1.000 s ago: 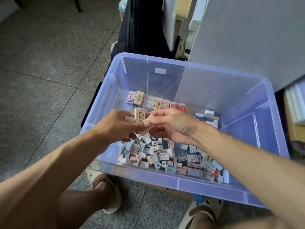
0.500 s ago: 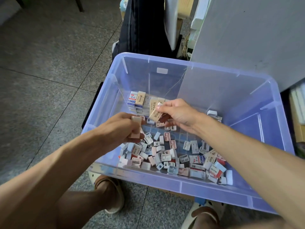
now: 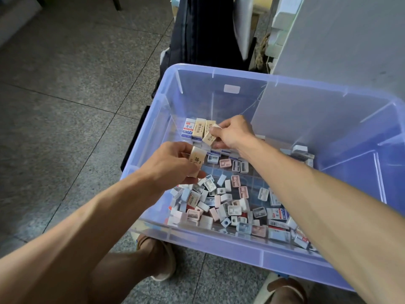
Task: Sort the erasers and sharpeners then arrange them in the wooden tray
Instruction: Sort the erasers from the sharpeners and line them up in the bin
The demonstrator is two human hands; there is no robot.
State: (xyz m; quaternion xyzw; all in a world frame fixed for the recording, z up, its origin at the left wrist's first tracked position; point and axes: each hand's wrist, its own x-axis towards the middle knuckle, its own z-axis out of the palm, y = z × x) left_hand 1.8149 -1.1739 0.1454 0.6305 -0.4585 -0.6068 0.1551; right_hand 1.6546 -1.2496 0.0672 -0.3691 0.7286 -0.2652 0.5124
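Beige-sleeved eraser [image 3: 209,137], one unit, is pinched in the fingers of the right hand [image 3: 233,133] at the right end of the eraser row [image 3: 198,128] standing against the far-left wall of the translucent blue plastic bin [image 3: 219,242]; three upright erasers show in that row. The left hand [image 3: 169,165] grips a second beige eraser [image 3: 197,157] above the bin floor. The loose pile of sharpeners and erasers [image 3: 230,205] on the near floor is too dense to count. Two sandalled feet [image 3: 163,257] stand on the speckled floor tiles [image 3: 65,106].
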